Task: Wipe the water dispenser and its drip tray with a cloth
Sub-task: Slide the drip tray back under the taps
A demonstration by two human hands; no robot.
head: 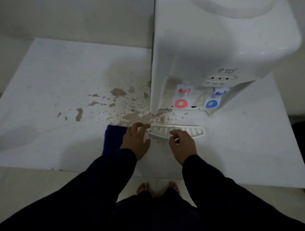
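Drip tray [178, 131]: white, slotted, at the foot of the water dispenser [222, 48], long axis running left to right across the front. Right hand [182, 146]: nearest, fingers curled at the tray's near edge; whether they grip it cannot be told. Left hand [136, 141]: flat, fingers spread, pressing the blue cloth [112, 139] just left of the tray. Brown stains [117, 103]: spattered over the white worktop [43, 92], left of the dispenser.
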